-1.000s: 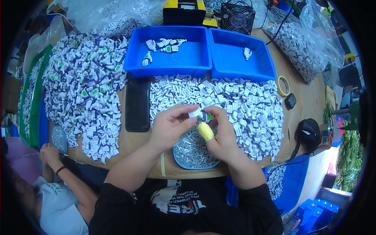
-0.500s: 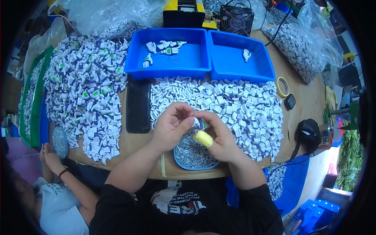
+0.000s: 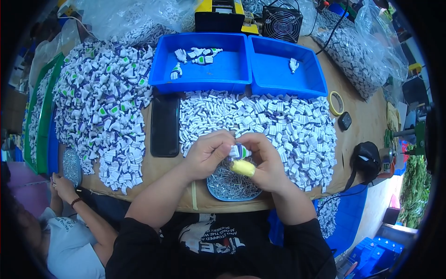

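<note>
Between my two hands is a small white, purple and green plastic toy hand (image 3: 240,151). My left hand (image 3: 208,156) is closed, its thumb and fingers pinching the toy hand's left end. From the other side my right hand (image 3: 267,165) grips it too, a yellow wrap (image 3: 243,168) covering the thumb. Directly beneath them sits a blue tray (image 3: 231,200) of small metal pins (image 3: 226,183). White finger-like and block-shaped pieces (image 3: 297,139) lie spread just beyond my hands.
Two blue bins (image 3: 200,86) (image 3: 290,90) hold a few toy hands. A heap of similar parts (image 3: 102,102) covers the left side, beside a black phone (image 3: 165,125). Yellow tape (image 3: 335,103) and a fan (image 3: 282,24) lie farther off. A co-worker's hands (image 3: 62,188) are at left.
The toy hand has turned, showing more of its white and green side. My left fingers have curled in and dropped slightly; my right hand has shifted a little.
</note>
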`<state>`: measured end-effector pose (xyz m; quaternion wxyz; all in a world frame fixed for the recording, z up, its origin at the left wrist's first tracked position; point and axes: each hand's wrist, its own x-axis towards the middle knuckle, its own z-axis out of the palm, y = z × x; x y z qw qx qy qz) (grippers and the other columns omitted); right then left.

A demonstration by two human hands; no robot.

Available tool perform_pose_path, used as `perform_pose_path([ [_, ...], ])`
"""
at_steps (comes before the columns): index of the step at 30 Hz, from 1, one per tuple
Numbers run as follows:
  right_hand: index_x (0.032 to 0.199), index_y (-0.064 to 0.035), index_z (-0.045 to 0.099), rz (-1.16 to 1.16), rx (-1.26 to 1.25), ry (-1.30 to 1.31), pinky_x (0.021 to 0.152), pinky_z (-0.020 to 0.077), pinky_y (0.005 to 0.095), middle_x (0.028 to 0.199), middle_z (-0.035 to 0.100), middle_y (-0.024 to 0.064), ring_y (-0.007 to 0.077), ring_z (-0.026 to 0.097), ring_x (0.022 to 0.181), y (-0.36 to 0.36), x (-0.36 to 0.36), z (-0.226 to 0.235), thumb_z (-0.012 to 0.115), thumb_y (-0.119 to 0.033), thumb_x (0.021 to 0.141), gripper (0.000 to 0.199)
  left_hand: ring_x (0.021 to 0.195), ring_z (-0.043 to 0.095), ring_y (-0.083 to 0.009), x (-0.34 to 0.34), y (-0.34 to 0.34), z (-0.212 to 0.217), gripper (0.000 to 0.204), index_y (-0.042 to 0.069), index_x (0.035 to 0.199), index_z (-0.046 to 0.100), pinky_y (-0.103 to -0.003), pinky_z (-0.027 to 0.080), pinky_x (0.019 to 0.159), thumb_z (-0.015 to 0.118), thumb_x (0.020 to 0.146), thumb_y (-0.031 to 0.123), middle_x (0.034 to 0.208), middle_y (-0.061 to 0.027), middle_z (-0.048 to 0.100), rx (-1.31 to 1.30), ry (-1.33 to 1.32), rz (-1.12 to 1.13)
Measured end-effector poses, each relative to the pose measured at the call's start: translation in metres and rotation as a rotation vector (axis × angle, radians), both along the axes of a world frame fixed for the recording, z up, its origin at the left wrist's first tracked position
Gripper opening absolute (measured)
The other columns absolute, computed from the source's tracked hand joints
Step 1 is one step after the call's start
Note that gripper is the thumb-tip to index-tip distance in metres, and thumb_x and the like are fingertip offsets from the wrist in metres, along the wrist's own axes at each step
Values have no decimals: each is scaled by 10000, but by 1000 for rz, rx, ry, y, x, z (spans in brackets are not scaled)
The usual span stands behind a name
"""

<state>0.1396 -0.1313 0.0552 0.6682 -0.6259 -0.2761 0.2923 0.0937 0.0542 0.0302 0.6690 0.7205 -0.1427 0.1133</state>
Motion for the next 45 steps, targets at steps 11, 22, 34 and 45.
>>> perform_pose_path([
  [11, 1099, 24, 599, 34, 49, -70, 774, 470, 266, 948, 633, 91, 131, 607, 878, -9, 3, -2, 793, -26, 713, 435, 596, 408, -51, -10, 3, 5, 369, 25, 905, 584, -210, 349, 552, 452, 985, 360, 667, 29, 467, -364, 435, -403],
  [22, 1113, 16, 569, 54, 71, -204, 726, 452, 260, 918, 598, 74, 125, 578, 832, -6, 4, -2, 824, -65, 681, 509, 553, 369, -26, -13, -5, 9, 398, 18, 1094, 589, -194, 309, 512, 434, 990, 370, 664, 37, 455, -549, 574, -464],
  [34, 1064, -22, 534, -14, 32, -353, 657, 378, 264, 831, 529, 50, 132, 492, 740, 0, -1, 1, 820, -226, 709, 500, 575, 429, -43, -15, -8, 10, 409, 29, 794, 571, -214, 343, 527, 480, 973, 385, 627, 31, 494, -294, 516, -260],
  [45, 948, -50, 612, -189, -196, -1035, 554, 391, 296, 713, 534, 58, 192, 515, 622, 3, 7, 12, 801, -194, 692, 349, 585, 523, -109, -13, 5, 25, 192, 10, 832, 624, -245, 396, 524, 638, 884, 195, 710, -58, 592, 153, 122, -38],
])
